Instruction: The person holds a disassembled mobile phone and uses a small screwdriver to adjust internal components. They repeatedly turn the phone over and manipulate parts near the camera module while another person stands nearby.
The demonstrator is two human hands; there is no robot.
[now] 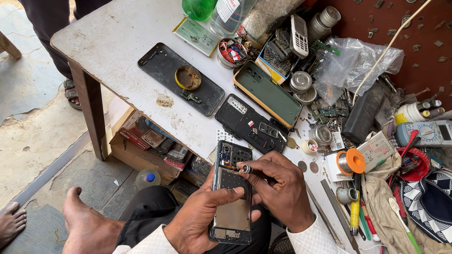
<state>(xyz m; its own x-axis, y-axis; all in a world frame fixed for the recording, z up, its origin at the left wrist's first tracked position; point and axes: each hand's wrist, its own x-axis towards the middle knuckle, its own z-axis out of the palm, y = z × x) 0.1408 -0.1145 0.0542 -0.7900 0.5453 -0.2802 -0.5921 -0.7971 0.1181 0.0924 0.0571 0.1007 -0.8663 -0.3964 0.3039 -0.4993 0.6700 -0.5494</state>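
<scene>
On the grey desk [127, 28] at the left lies a black phone back cover [179, 78] carrying a small round tin [188, 78]; further right a dark phone frame [251, 125] rests beside a green-backed phone [267, 93]; in front of the desk edge, over the lap, the left hand [201, 218] is wrapped around an opened smartphone with its back off [233, 192]; the right hand [283, 186] rests on its upper right edge, fingertips pinched on a small silvery ring-shaped part [246, 168]; a solder spool with an orange rim [350, 162] sits just right.
</scene>
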